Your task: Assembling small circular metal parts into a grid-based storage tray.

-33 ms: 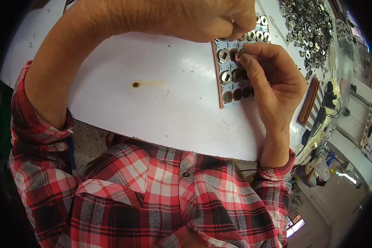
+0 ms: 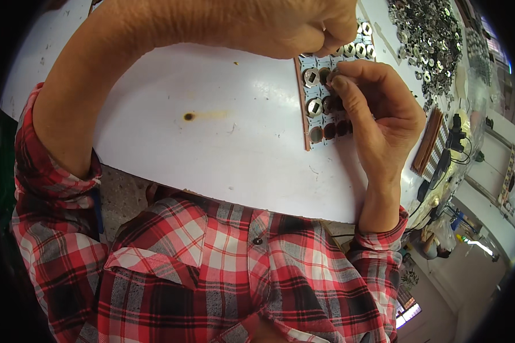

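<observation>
A light blue circuit panel (image 2: pixel 303 114) with a brown edge lies on the white table, partly under my hands. Silvery coin-cell clips (image 2: pixel 315 107) sit on part of it, and dark round pads (image 2: pixel 329 131) show along its near row. Over the panel, my right hand (image 2: pixel 386 108) pinches a small metal piece (image 2: pixel 333 74) between thumb and index finger; its exact shape is mostly covered. My left hand (image 2: pixel 303 28) reaches across the top of the view, fingers curled down above the panel's far part. Its fingertips, and anything in them, are hidden.
A large heap of loose metal clips (image 2: pixel 426 40) spreads at the far right. Below it are a stack of brown-edged panels (image 2: pixel 429 143) and a black plug with cables (image 2: pixel 456 134). A dark burn mark (image 2: pixel 189 116) stains the white tabletop (image 2: pixel 240 154).
</observation>
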